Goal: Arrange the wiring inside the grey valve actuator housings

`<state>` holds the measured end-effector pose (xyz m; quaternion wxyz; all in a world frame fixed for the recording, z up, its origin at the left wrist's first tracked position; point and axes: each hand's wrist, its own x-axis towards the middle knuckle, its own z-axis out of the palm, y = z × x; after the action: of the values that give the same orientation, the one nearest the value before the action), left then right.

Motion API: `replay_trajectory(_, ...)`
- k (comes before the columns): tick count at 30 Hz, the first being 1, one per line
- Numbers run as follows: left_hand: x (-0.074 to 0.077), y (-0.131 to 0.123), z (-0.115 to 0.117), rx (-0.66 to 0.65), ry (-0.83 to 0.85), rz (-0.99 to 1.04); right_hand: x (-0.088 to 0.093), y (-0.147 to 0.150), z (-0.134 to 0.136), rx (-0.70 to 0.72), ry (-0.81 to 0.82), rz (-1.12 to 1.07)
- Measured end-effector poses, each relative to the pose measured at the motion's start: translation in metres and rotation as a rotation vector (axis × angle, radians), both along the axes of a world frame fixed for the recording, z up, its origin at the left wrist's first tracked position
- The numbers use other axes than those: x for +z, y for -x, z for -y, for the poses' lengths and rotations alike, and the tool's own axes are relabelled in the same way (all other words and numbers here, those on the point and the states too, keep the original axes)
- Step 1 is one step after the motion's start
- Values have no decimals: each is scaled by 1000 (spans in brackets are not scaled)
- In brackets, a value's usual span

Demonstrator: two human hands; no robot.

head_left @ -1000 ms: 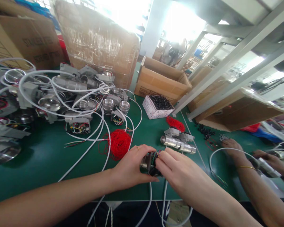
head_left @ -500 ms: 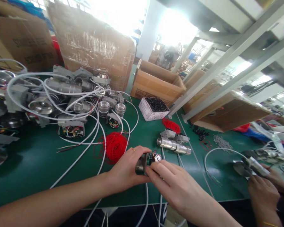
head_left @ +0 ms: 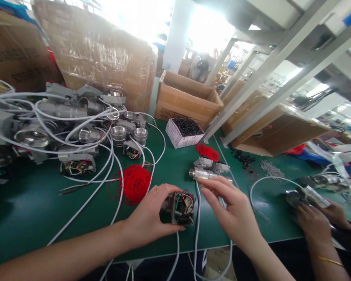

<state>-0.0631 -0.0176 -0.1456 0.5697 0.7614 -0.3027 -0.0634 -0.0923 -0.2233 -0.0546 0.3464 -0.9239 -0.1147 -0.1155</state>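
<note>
My left hand (head_left: 152, 208) is wrapped round a small grey device housing (head_left: 183, 208), its open side showing a circuit board and red, green, yellow and white wires. A white cable (head_left: 177, 249) hangs below it over the bench edge. My right hand (head_left: 229, 205) is apart from the housing, thumb and fingers spread, with nothing visible between them. Just beyond its fingertips lies a silver metal tube assembly (head_left: 199, 173) with grey housings (head_left: 204, 162) on top. Left of my left hand sits a tangled bundle of red wire (head_left: 136, 183).
Silver valve bodies (head_left: 118, 134) and looped white cables crowd the left. A white box of small black parts (head_left: 184, 132) stands before an open carton (head_left: 190, 97). Loose black parts (head_left: 243, 159) and grey pieces (head_left: 271, 168) lie right. A co-worker's hands (head_left: 316, 218) work at far right.
My right hand has come off the device housing and moved right, its fingers opening. The housing in my left hand has turned so its wired side faces me more. The view has shifted slightly.
</note>
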Motion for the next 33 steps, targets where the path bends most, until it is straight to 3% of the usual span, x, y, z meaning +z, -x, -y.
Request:
replay_trajectory(3,1,0,0,24,-15,-59,-6,-17,-1,52,-92,-241)
replay_trajectory(5,2,-1,0,29,-23,-64,-13,-21,-8,89,-161,-254)
replay_trajectory(8,3,-2,0,13,-18,-69,-17,-14,-17,127,-139,-18)
replay_trajectory(12,1,-1,-1,-8,4,-36,-9,0,-11,308,17,192)
replay_trajectory(18,0,-1,-3,-36,5,-10,-2,3,5,192,-24,-121)
replay_trajectory(25,0,-1,-2,-19,11,8,-3,8,-4,77,82,-141)
replay_trajectory(30,4,0,1,10,33,55,-19,30,-21,-89,143,55)
replay_trajectory(33,5,1,2,23,38,93,-23,42,-30,-49,335,330)
